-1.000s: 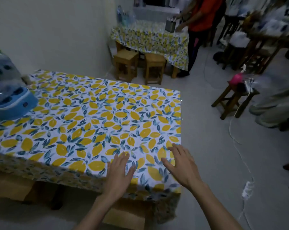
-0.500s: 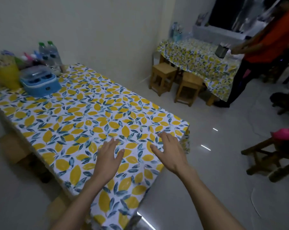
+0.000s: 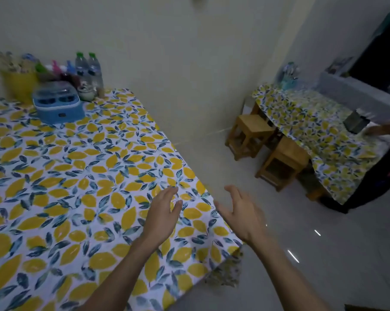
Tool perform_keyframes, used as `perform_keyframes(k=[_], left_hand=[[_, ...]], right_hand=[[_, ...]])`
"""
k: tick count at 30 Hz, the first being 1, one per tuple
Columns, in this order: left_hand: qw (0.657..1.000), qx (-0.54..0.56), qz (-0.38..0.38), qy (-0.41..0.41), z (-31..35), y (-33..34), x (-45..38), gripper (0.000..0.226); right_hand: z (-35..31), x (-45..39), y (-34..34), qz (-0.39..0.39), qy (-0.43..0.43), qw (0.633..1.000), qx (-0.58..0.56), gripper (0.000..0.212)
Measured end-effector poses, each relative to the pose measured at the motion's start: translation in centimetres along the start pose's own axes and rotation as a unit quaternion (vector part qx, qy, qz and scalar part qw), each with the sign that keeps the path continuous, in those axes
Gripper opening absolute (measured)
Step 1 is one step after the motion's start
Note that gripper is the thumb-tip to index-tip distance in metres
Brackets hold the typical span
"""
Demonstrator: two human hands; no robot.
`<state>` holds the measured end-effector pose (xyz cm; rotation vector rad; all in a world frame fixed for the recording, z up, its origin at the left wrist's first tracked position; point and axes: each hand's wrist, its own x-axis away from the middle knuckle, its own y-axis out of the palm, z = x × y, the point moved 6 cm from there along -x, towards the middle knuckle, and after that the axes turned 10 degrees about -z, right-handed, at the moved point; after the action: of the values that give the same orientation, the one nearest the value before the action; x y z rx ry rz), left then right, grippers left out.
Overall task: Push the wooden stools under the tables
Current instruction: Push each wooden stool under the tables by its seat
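A near table [image 3: 82, 180] under a lemon-print cloth fills the left half of the head view. Above its right corner my left hand [image 3: 162, 214] hovers open, palm turned inward. My right hand [image 3: 243, 214] is open too, raised beyond the table's right edge over the floor. Neither hand holds anything. At the back right a second lemon-cloth table [image 3: 319, 131] has two wooden stools beside it: one stool [image 3: 250, 133] near the wall and another stool [image 3: 283, 162] closer to me, both standing mostly outside the table's edge. No stool shows under the near table.
A blue box [image 3: 57, 104], a yellow bucket [image 3: 19, 84] and water bottles [image 3: 88, 68] crowd the near table's far end by the wall. Another person's arm [image 3: 384, 129] reaches over the far table near a dark metal holder [image 3: 355, 124]. Glossy grey floor [image 3: 324, 243] lies between the tables.
The view has swung left and up. Both hands have lifted off the tablecloth and turned palms inward; the right hand now hangs past the table's edge.
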<state>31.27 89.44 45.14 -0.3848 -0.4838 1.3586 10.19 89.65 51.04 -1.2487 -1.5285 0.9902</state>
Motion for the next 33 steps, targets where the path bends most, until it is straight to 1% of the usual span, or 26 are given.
perform_keyframes(k=[4,7,10,13,15,17,19,21,22,26,29,30,33], left_hand=[[0.999,-0.032,0.009,-0.027,2.2,3.0,-3.9,0.047],[0.998,-0.043,0.041,-0.032,4.0,5.2,-7.3,0.045],[0.993,-0.014,0.118,-0.019,6.0,7.3,-10.8,0.038],[0.982,0.018,0.187,-0.024,8.6,10.2,-14.0,0.035],[0.978,0.013,0.202,-0.048,10.2,12.5,-15.7,0.036],[0.976,-0.005,0.206,-0.071,11.2,14.7,-17.5,0.043],[0.971,-0.016,0.214,-0.103,11.8,16.1,-19.3,0.051],[0.964,-0.024,0.225,-0.141,11.7,16.9,-20.9,0.047],[0.959,-0.024,0.237,-0.155,11.6,17.1,-21.7,0.043],[0.935,-0.019,0.297,-0.19,10.7,16.7,-26.6,0.04],[0.919,-0.033,0.328,-0.214,9.2,16.2,-31.8,0.043],[0.919,-0.048,0.323,-0.22,8.5,16.0,-34.0,0.045],[0.929,-0.078,0.269,-0.243,6.6,15.5,-40.9,0.052]], right_hand=[[4.3,-5.4,-1.9,-0.009,-0.047,0.999,-0.015,0.071],[8.4,-10.3,-2.7,-0.011,-0.066,0.997,-0.024,0.072],[12.0,-15.1,-4.0,-0.015,-0.111,0.994,-0.008,0.07],[15.6,-19.2,-5.8,-0.035,-0.154,0.987,-0.001,0.061],[17.6,-21.8,-6.9,-0.05,-0.18,0.982,0.004,0.065],[19.2,-24.6,-7.6,-0.063,-0.215,0.974,0.008,0.073],[20.4,-27.7,-8.3,-0.078,-0.237,0.968,0.009,0.069],[21.1,-30.4,-8.9,-0.091,-0.257,0.962,0.007,0.059],[21.3,-31.7,-9.1,-0.096,-0.274,0.957,0.005,0.058],[20.7,-38.7,-9.2,-0.125,-0.34,0.932,0.025,0.059],[20.0,-45.4,-9.0,-0.147,-0.368,0.918,0.032,0.06],[19.6,-47.7,-8.8,-0.161,-0.379,0.911,0.026,0.061],[17.2,-54.7,-8.2,-0.221,-0.401,0.889,0.02,0.066]])
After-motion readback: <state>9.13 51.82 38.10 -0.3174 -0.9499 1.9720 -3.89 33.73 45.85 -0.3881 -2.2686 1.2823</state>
